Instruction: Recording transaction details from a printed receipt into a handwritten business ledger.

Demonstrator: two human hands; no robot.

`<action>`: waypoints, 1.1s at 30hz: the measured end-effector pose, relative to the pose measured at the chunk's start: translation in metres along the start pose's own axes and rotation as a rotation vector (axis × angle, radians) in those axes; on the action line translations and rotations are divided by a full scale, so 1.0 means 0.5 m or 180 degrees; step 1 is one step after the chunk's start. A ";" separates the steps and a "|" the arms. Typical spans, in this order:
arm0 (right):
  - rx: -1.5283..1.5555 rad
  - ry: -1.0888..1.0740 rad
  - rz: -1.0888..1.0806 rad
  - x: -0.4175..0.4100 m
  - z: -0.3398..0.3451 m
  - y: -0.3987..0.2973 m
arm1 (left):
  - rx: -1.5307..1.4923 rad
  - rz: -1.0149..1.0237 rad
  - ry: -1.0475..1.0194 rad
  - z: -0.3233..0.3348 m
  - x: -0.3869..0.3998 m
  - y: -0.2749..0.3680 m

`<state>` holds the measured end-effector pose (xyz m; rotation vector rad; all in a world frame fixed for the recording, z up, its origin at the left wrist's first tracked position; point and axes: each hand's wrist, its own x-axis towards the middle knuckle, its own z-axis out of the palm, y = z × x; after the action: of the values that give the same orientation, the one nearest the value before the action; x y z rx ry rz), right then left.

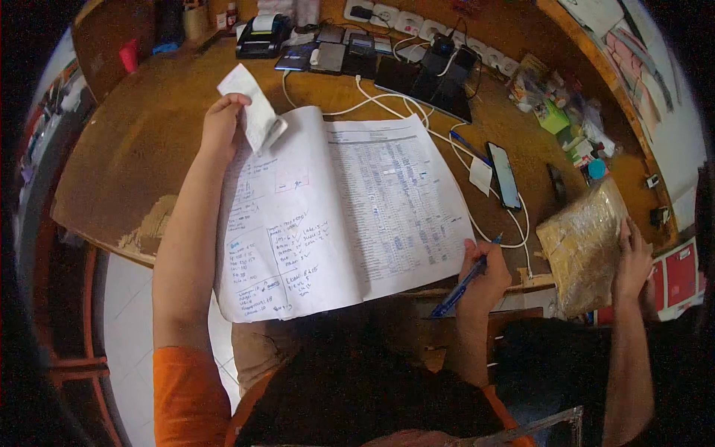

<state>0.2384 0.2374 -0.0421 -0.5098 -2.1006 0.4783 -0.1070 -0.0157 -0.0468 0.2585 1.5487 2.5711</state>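
Note:
My left hand (224, 125) pinches a folded slip of white paper (251, 106) above the upper left of an open stack of sheets. The left page (304, 246) carries handwritten notes with tick marks, and a printed table with many rows covers the right page (396, 201). In my right hand (485, 279), a blue pen (461, 291) lies between thumb and fingers, its thicker end towards me. That hand rests against the lower right edge of the right page. The stack's near edge hangs over the table's front.
Another person's hand (632, 260) holds a package wrapped in clear plastic and tape (584, 246) at the right. A phone (504, 176) lies beside white cables (528, 223) and a small white card (480, 176). Tablets (424, 84), a small printer (263, 36) and sockets (410, 23) line the wooden table's back (128, 151).

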 end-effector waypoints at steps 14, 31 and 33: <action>0.1923 -0.1148 -0.1261 -0.003 0.032 -0.214 | 0.0735 -0.0141 -0.0334 0.059 -0.045 0.020; 0.2251 -0.1729 -0.2360 -0.054 0.064 -0.302 | 0.0923 0.0286 -0.0489 0.075 -0.059 0.054; 0.2264 -0.1732 -0.2370 -0.051 0.064 -0.300 | 0.0919 0.0309 -0.0452 0.074 -0.059 0.054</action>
<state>0.1981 0.0934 0.0005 0.8692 -2.2143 0.9111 -0.0707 -0.0022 -0.0081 0.5452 1.8907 2.3290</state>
